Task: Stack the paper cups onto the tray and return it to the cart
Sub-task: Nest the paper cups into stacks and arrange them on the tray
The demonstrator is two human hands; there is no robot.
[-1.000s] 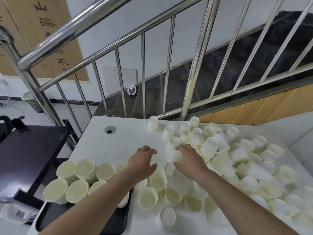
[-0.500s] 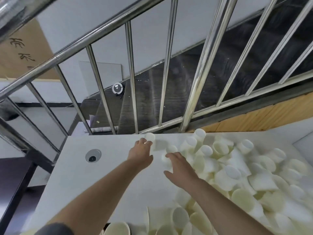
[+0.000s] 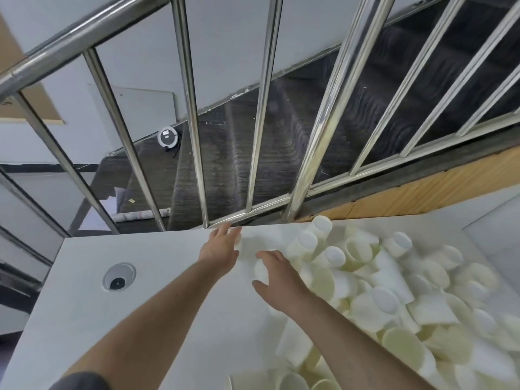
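A heap of white paper cups (image 3: pixel 394 291) covers the right half of the white table (image 3: pixel 168 277), some upright, some on their sides. My left hand (image 3: pixel 221 247) stretches to the table's far edge with straight fingers, its fingertips against a blurred cup (image 3: pixel 247 239) there. My right hand (image 3: pixel 277 280) is just right of it at the heap's left fringe, thumb and fingers curled round a single cup (image 3: pixel 261 273). The tray and the cart are out of view.
A steel stair railing (image 3: pixel 318 136) stands directly behind the table's far edge, with dark stairs (image 3: pixel 230 164) beyond it. A round cable hole (image 3: pixel 118 277) sits in the table's left part. More cups (image 3: pixel 292 381) lie at the bottom edge of the frame.
The view has tilted up and forward, so the tray of cups has left the frame. Both hands have reached further toward the far edge, and the right hand has curled round a cup.
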